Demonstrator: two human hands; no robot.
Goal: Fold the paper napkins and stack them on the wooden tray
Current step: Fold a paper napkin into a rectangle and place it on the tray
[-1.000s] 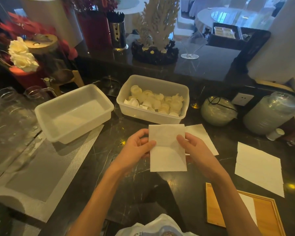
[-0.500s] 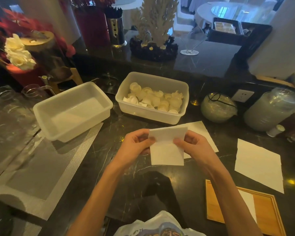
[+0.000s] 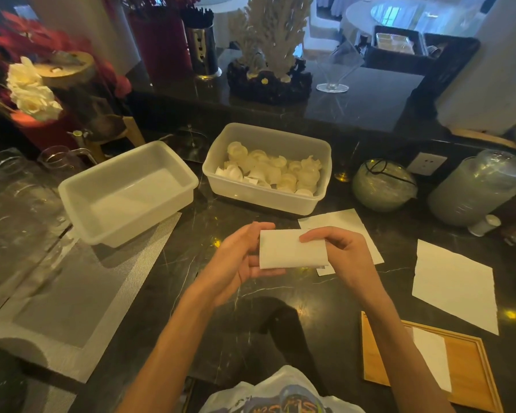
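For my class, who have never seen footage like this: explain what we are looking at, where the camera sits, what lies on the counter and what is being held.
No machine here: a person works with bare hands. The camera is worn on the head, looking forward and down. The left hand and right hand hold a folded paper napkin above the dark counter. Unfolded napkins lie flat to the right. The wooden tray at the lower right already carries one folded napkin. Behind stand an empty plastic tub and another tub with small white pieces inside.
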